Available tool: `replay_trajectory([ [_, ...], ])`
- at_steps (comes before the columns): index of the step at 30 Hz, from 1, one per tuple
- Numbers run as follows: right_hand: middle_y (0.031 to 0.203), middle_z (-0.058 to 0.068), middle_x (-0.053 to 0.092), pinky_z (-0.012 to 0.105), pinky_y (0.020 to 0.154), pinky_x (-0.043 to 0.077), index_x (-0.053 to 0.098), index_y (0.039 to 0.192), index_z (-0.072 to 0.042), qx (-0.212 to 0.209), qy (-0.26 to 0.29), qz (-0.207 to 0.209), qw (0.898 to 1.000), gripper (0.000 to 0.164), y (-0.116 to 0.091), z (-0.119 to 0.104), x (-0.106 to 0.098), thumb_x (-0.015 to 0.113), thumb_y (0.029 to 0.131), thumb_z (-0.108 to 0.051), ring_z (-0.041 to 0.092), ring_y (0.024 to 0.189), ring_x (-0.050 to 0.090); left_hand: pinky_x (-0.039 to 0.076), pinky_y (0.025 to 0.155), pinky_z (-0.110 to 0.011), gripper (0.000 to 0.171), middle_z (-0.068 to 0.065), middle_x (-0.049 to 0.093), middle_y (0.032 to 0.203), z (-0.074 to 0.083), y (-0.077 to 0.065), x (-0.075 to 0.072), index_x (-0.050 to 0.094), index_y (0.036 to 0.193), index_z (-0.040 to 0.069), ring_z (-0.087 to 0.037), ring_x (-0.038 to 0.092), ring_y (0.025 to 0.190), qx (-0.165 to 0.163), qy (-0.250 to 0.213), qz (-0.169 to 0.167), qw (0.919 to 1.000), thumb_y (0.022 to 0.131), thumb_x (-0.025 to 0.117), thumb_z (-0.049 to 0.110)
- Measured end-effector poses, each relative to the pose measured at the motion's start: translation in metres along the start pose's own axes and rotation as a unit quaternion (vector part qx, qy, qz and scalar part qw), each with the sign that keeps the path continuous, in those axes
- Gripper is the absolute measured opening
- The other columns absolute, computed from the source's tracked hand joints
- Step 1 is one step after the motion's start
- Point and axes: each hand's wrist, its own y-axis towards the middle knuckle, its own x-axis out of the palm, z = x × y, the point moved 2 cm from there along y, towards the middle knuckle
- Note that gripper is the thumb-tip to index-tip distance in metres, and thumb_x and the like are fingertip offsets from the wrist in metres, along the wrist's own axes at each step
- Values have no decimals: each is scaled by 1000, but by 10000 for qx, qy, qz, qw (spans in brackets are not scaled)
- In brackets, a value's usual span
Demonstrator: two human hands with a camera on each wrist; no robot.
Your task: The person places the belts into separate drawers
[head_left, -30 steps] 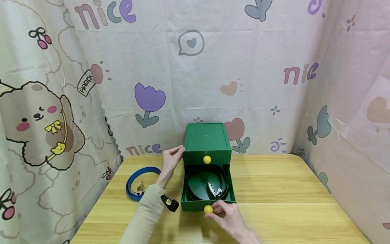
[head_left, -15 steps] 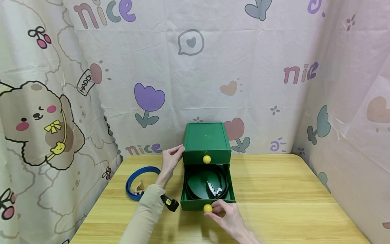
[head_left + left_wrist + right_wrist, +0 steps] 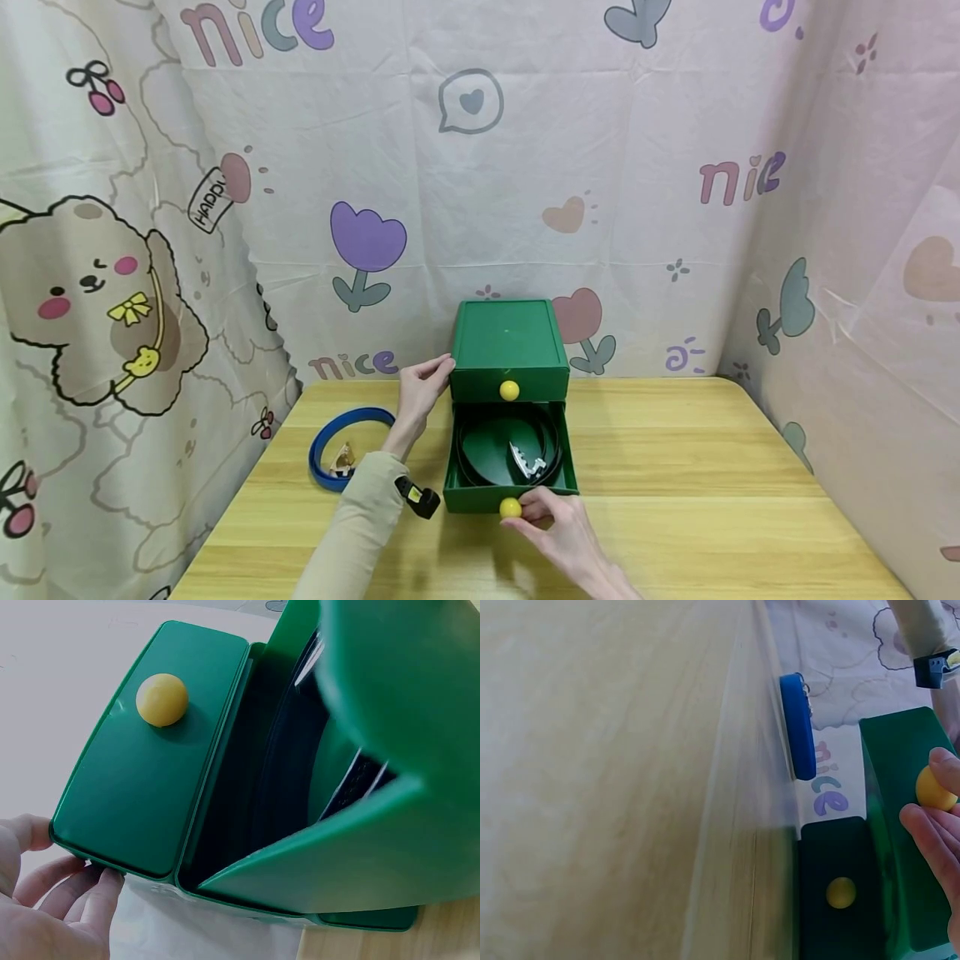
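A green drawer box (image 3: 510, 333) stands on the table, its top drawer closed and the drawer below it (image 3: 472, 500) pulled out. My right hand (image 3: 562, 529) pinches the yellow knob (image 3: 510, 508) of that open drawer between thumb and fingers. Inside lies a coiled black belt (image 3: 556, 442) with a silver buckle (image 3: 527, 463). My left hand (image 3: 420, 396) rests at the box's upper left front corner; the left wrist view shows the thumb (image 3: 31, 831) at the top edge and the fingers against the side. To the left lies a coiled blue belt (image 3: 318, 446) with a gold-coloured buckle.
Another closed drawer with a yellow knob (image 3: 841, 892) sits under the open one, seen in the right wrist view. The wooden table (image 3: 675, 467) reaches back to a printed curtain (image 3: 480, 183). Curtains also hang at both sides.
The open drawer has slid slightly inward, with my right hand still pinching its knob. My left hand keeps its place at the corner.
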Motion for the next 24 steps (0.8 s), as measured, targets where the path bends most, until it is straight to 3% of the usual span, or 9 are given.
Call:
replay_trajectory([
  [10, 72, 3, 77, 8, 55, 53, 68, 87, -9, 67, 99, 45, 9999, 28, 4, -1, 0, 89, 69, -5, 3, 60, 70, 57, 85, -15, 35, -22, 66, 131, 0, 0, 0, 68, 128, -1, 2, 66, 94, 7, -23, -4, 10000, 97, 67, 16],
  [17, 72, 3, 77, 8, 54, 53, 69, 88, -9, 221, 148, 22, 9996, 27, 6, 0, 1, 89, 70, -5, 4, 60, 70, 55, 99, -35, 34, -23, 66, 131, 1, 0, 1, 68, 127, -1, 3, 66, 93, 37, 27, 2, 10000, 98, 66, 15],
  [24, 72, 3, 77, 10, 54, 53, 69, 87, -9, 343, 164, 44, 9993, 26, 8, 1, 0, 89, 71, -6, 5, 60, 70, 53, 102, -40, 34, -22, 66, 131, 0, 0, 0, 68, 127, -1, 3, 66, 93, 23, 71, 21, 10000, 98, 66, 15],
])
